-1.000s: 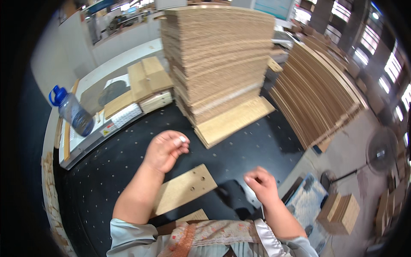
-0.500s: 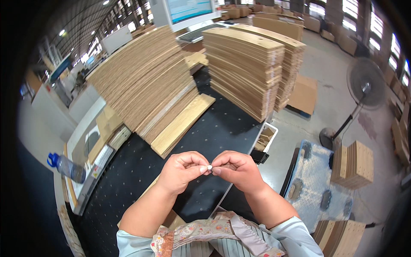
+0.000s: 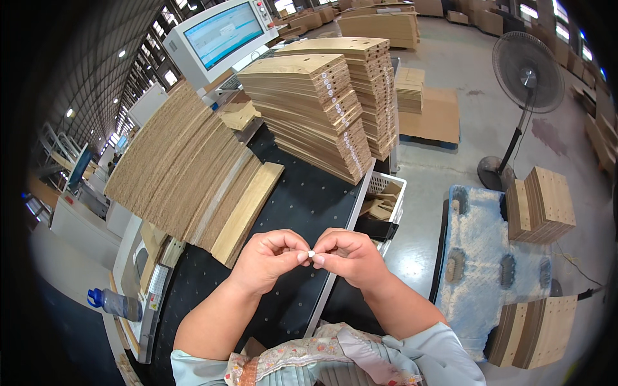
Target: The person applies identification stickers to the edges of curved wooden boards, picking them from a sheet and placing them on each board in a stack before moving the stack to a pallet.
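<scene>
- Left hand (image 3: 269,257) and right hand (image 3: 351,256) are meeting fingertip to fingertip, both pinching a small white piece (image 3: 311,255) between thumbs and forefingers.
- Piece is looking tiny, light, probably slippery — easy to drop.
- Tip pinch is the only workable hold.

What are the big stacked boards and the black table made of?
The boards look like wood or wood-veneered panels: tan, with grain lines and small round white dots along their edges. The table looks like black rubber or plastic matting, matte, dotted with small holes; the exact material is hard to tell.
</scene>
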The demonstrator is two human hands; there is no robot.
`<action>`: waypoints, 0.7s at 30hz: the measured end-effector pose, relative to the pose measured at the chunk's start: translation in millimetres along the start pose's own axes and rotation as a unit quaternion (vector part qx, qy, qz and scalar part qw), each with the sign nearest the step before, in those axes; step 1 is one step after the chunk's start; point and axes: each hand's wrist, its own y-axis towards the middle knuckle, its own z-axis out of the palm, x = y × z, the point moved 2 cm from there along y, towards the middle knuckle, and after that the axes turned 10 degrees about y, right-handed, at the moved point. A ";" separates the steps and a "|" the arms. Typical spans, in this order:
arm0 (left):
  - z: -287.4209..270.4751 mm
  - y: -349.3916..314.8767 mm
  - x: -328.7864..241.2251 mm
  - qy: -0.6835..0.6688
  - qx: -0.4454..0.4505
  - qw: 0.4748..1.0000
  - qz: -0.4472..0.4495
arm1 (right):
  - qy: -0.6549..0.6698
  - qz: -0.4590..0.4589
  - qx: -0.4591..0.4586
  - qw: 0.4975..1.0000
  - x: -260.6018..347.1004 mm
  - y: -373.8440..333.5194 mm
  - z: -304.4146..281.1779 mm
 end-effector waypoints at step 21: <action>-28.3 115.5 -57.4 0.500 -0.155 0.817 0.240 | -0.110 -0.139 -0.148 0.973 43.9 87.5 -58.8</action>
